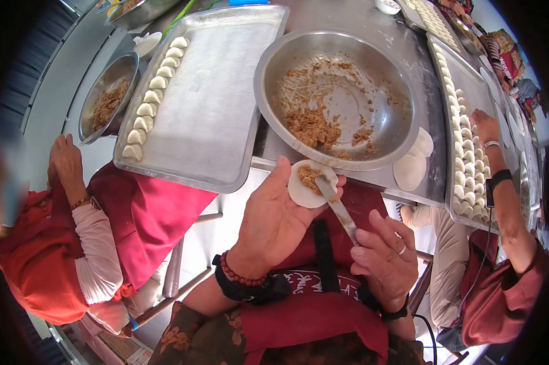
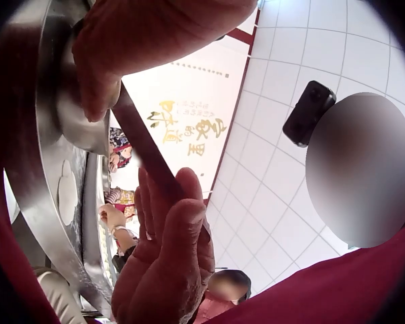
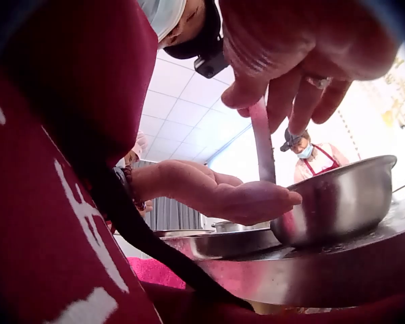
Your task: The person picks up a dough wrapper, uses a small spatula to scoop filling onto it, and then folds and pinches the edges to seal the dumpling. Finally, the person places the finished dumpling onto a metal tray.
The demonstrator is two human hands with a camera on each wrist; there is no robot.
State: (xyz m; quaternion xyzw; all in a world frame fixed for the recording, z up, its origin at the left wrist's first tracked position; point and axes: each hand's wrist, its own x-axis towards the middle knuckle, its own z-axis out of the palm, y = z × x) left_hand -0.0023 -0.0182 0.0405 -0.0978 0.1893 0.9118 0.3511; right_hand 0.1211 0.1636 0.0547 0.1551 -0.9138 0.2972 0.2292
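Note:
My left hand [image 1: 268, 219], palm up, holds a round dumpling wrapper [image 1: 303, 193] between thumb and fingers. A lump of brown filling [image 1: 310, 177] lies on it. In my right hand [image 1: 385, 252] I grip a narrow flat spatula [image 1: 342, 214], its tip pressed to the filling. The left wrist view shows the spatula blade [image 2: 145, 138] running between my two hands. Just beyond the wrapper stands a large steel bowl [image 1: 402, 121] with more filling [image 1: 314, 126] clinging inside it. The right wrist view has my left hand [image 3: 236, 199] low beside this bowl [image 3: 341, 202].
A metal tray [image 1: 210, 97] carries a row of folded dumplings [image 1: 147, 109] along its left side. Loose wrappers [image 1: 410, 171] lie right of the bowl. Another tray of dumplings [image 1: 469, 152] is farther right, where a person's hand [image 1: 486, 126] reaches. Someone sits at left beside a smaller bowl [image 1: 125, 67].

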